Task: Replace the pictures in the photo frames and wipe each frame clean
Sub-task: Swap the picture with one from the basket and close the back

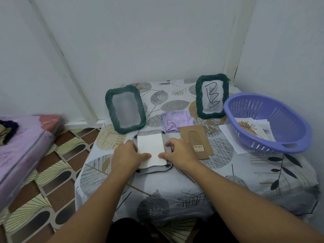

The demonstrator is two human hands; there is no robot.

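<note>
Hands on worktop [175, 186], left hand [128, 153] and right hand [180, 154] each pinching white paper [150, 148] over face-down frame [166, 168], thumbs on top.

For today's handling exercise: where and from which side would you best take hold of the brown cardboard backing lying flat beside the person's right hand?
Probably pinch the brown cardboard backing at its far edge, coming from above and behind. It lies flat, so an edge must be lifted first; the right hand crowds its near-left side, and the purple cloth touches only its far-left corner.

Handwritten "B" on picture in right frame [212, 96]
</note>
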